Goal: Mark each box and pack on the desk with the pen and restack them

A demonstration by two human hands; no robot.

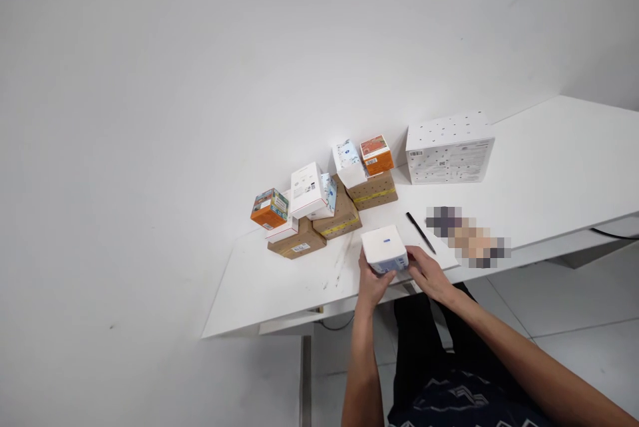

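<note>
A small white box (384,244) with a blue mark on top and a bluish printed side is between my two hands near the table's front edge. My left hand (372,284) grips its left side and near lower corner, thumb along the front. At the right side, my right hand (428,274) has its fingertips against the box, with the fingers bent. A black pen (421,233) lies on the table just beyond my right hand. Whether the box rests on the table or is slightly raised, I cannot tell.
Stacked along the wall are brown cartons (339,214), a white box (307,189), a blue-patterned box (348,159) and orange boxes (269,209). A large spotted white box (449,151) stands right of them. Something pixelated (469,237) lies right of the pen on the white table (539,174).
</note>
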